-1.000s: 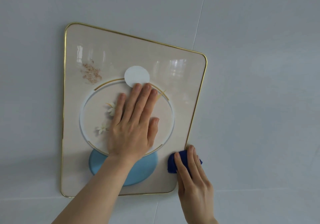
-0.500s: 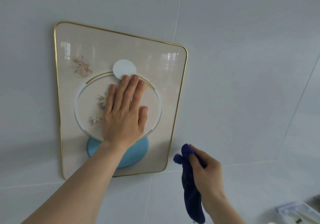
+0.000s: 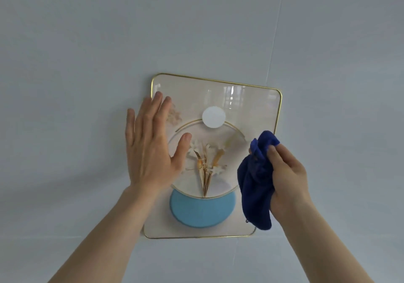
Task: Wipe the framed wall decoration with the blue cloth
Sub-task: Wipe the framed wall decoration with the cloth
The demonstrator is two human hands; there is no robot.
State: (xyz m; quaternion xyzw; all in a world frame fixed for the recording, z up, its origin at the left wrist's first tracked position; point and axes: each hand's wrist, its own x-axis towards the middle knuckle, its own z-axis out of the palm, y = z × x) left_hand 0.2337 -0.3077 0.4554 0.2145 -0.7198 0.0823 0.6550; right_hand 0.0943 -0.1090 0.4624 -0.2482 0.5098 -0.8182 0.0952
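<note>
Both hands hide the decoration's [image 3: 240,99] sides; cloth [image 3: 255,186] contact unclear.

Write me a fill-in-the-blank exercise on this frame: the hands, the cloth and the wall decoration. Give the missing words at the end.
1. The blue cloth is gripped in the ____ hand.
2. The left hand is spread open over the decoration's ____ edge.
3. The framed wall decoration has a thin rim coloured ____.
4. Above the printed flowers sits a white ____.

Missing words: right; left; gold; circle
</note>
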